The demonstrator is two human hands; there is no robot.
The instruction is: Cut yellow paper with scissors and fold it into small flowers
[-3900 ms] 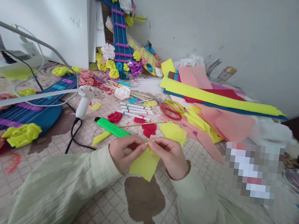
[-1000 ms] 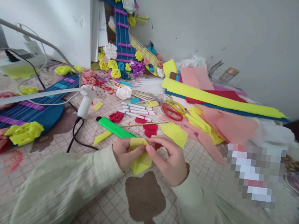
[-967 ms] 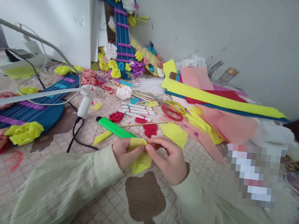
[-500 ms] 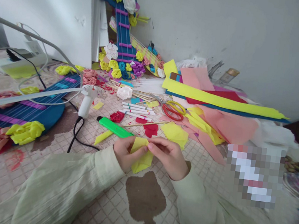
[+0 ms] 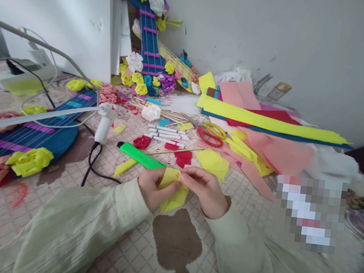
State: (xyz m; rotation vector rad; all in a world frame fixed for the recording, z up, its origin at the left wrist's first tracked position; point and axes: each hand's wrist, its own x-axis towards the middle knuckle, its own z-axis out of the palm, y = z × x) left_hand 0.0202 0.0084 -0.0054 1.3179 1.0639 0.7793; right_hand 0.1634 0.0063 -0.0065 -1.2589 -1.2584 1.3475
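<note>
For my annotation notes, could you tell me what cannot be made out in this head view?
- Pixelated patch: whatever lies beneath is blurred out.
- Yellow paper: its folds are hidden between the left hand and right hand.
- Right side: darkened by the lens rim.

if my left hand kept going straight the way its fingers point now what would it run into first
The left hand points rightward into the crumpled yellow paper piece it already pinches; directly beyond that, the right hand. Depth is unclear.

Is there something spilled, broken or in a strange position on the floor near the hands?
Nothing looks spilled or broken. Both hands hold a folded yellow paper. The glue gun stands plugged in among loose paper scraps, and the scissors lie flat.
</note>
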